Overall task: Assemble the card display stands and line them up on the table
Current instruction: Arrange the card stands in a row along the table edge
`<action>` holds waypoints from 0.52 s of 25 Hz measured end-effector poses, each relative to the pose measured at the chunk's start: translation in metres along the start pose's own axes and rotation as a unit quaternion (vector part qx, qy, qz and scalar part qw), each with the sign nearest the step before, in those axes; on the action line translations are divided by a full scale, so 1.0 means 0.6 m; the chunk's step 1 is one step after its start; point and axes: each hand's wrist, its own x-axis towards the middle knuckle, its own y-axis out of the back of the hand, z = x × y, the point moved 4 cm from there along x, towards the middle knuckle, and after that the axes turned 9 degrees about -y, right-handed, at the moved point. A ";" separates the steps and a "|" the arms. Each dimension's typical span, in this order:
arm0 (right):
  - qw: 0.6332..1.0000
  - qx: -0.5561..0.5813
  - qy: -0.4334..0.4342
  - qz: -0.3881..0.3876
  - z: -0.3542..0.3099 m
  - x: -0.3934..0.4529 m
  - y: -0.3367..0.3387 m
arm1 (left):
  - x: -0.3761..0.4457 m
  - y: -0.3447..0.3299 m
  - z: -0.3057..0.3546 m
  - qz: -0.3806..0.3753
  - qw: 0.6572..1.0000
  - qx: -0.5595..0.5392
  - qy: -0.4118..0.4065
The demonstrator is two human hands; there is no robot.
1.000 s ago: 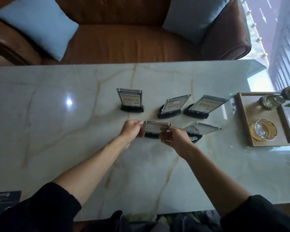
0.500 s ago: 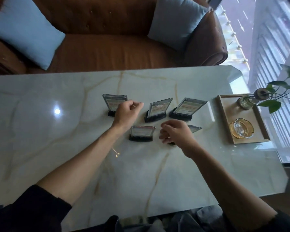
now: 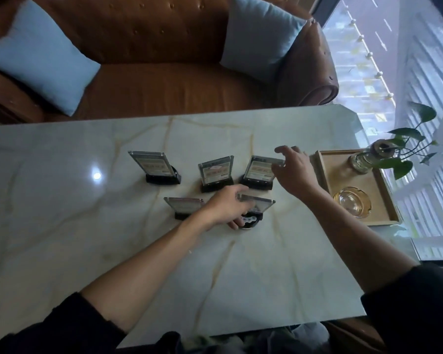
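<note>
The left hand reaches across to the near-right stand, its fingers wrapped low around the black base while the clear panel tilts up over the knuckles; it looks closed on that stand, though the fingertips are partly hidden beneath it. The right hand is at the far-right stand, thumb and fingers spread around the panel's upper right corner. Whether it is already pinching the corner or only about to cannot be told, since the fingers look loosely open.

Five stands are on the marble table, each with a card panel seated in a black base, so the assembling seems finished or nearly so. The near-right stand shows a pale fitting at its base and may still need seating. The far-left stand, the middle stand and the far-right one form a rough back row, though they face slightly different ways and are unevenly spaced. The near-left stand and the near-right one sit in front of that row, well short of it.

What remains, by my reading, is the lining up: bringing the two front stands into the row and squaring all five. A wooden tray with a glass ashtray lies just beyond the right hand, limiting room on that side.
</note>
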 end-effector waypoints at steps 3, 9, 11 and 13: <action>0.993 -0.066 0.051 -0.081 0.013 0.026 -0.015 | 0.007 -0.035 -0.004 0.035 0.999 0.035 0.001; 0.984 -0.104 0.098 -0.111 0.021 0.053 -0.010 | 0.023 -0.072 0.006 0.220 0.965 0.139 0.031; 0.981 -0.090 0.113 -0.128 0.033 0.045 0.002 | 0.026 -0.085 0.012 0.257 0.950 0.171 0.046; 0.979 -0.073 0.120 -0.150 0.049 0.032 0.015 | 0.028 -0.098 0.015 0.267 0.942 0.197 0.055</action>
